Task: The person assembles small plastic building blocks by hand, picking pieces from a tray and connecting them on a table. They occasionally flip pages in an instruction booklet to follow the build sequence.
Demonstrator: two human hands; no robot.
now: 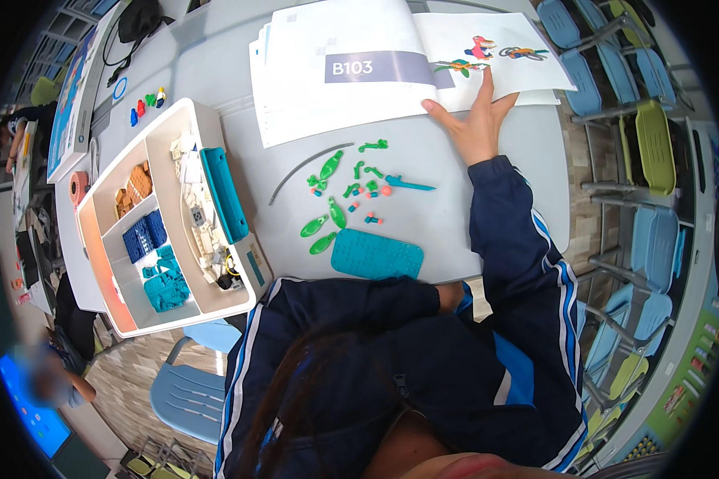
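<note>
My right hand (478, 128) rests on the lower edge of an open booklet (295, 80), fingers apart, the index fingertip touching a page with pictures of brick models. My left forearm lies across my body; of my left hand (450, 298) only a bit of skin shows at the cuff, and its fingers are hidden. Between booklet and body lie green leaf pieces (331, 165), small green stems (373, 145), a teal pointed piece (410, 184), coral and teal connectors (374, 218) and a grey flexible tube (302, 168). A teal studded plate (376, 254) sits at the table's near edge.
At left stands a white sorting tray (185, 172) with orange, dark blue, teal and white bricks. Behind it are small brick figures (148, 104), a roll of pink tape (78, 185) and a large box (76, 104). Chairs (655, 243) line the right; another person is at far left.
</note>
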